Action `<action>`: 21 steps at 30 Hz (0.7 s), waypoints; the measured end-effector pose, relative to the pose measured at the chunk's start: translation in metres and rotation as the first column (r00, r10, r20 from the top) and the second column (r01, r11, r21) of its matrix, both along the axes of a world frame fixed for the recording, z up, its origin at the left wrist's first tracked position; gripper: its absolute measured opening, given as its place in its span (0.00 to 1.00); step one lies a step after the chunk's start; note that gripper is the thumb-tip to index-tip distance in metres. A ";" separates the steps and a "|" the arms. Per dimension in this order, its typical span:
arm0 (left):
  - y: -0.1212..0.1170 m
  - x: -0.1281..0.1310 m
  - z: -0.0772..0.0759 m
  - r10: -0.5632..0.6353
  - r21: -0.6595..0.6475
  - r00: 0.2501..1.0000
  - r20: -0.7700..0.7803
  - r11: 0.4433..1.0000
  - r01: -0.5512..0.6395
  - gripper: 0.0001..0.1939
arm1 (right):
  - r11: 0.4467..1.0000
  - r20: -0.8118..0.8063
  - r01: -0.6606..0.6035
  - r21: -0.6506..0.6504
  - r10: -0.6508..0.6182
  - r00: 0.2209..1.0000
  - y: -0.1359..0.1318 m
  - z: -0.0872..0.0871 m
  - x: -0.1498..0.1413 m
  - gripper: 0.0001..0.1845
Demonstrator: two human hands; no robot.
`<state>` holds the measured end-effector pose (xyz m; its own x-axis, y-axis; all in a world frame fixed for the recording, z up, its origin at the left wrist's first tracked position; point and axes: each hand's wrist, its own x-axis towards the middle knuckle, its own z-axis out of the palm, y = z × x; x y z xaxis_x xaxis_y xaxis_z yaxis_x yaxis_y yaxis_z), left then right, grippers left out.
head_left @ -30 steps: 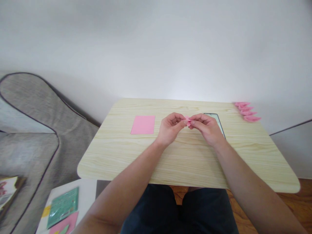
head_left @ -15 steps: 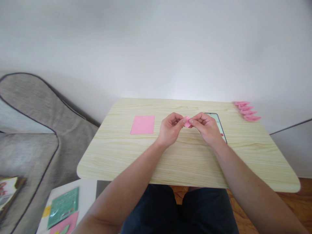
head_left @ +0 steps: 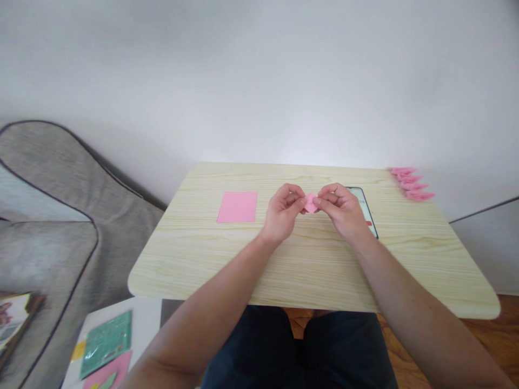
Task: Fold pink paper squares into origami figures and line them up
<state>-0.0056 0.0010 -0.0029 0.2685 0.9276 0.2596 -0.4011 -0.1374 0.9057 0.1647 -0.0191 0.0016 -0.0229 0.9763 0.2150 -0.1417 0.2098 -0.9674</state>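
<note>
A small folded piece of pink paper (head_left: 311, 203) is pinched between my two hands above the middle of the table. On its left side, my left hand (head_left: 285, 210) grips it with thumb and fingers closed. My right hand (head_left: 338, 208) pinches the opposite side in the same way. The fine folds are too small to make out. Left of my hands, a flat pink paper square (head_left: 237, 207) lies on the table. Several folded pink paper pieces (head_left: 413, 185) stand in a row at the far right edge.
A phone (head_left: 364, 210) with a lit screen lies on the wooden table (head_left: 203, 259), partly covered by my right hand. A white wall backs the table. At lower left, a white surface holds a green packet (head_left: 106, 343) and pink paper. A grey sofa (head_left: 117, 243) stands left.
My fingers have shifted slightly apart on the folded paper, and more of its face shows. A little more of the phone is visible. The paper square and the row have stayed put.
</note>
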 end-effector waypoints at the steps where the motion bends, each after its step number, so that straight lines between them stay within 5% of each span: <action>1: 0.000 0.000 0.000 -0.004 0.000 1.000 0.009 1.000 0.004 0.11 | 1.000 -0.002 0.003 0.007 -0.003 1.000 0.000 0.000 0.000 0.11; 8: 0.000 -0.003 -0.001 -0.033 0.009 0.996 -0.077 0.999 0.033 0.06 | 0.992 0.012 0.072 -0.105 -0.071 0.997 0.004 -0.006 0.007 0.09; 12: -0.001 -0.003 -0.003 0.081 0.076 0.974 -0.210 0.995 -0.067 0.09 | 0.983 -0.064 -0.050 -0.177 0.040 0.997 0.003 -0.002 0.011 0.08; 21: 0.000 -0.004 0.002 0.183 0.109 0.937 -0.298 0.982 -0.157 0.14 | 0.998 0.291 0.055 0.030 -0.061 0.955 -0.003 0.006 0.005 0.12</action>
<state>-0.0100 0.0014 -0.0012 0.1872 0.9451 0.2678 -0.0717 -0.2587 0.9633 0.1701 -0.0218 0.0072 -0.0310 0.9732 0.2280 0.1586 0.2300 -0.9602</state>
